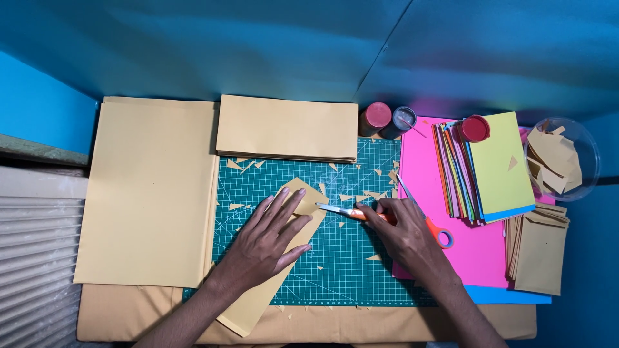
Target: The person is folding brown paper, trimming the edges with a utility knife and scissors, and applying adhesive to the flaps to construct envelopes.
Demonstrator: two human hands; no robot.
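right grip (403,227) on knife (351,212), paper edge (308,201)

On my feed: two bare forearms enter from bottom edge. Left hand (261,245) and right hand (403,233) both ungloved. No sleeves in view, I see no rings, watch or bands. Short trimmed nails.

Head-worn view, straight down from above, fairly near, over green cutting mat (348,258); single view only.
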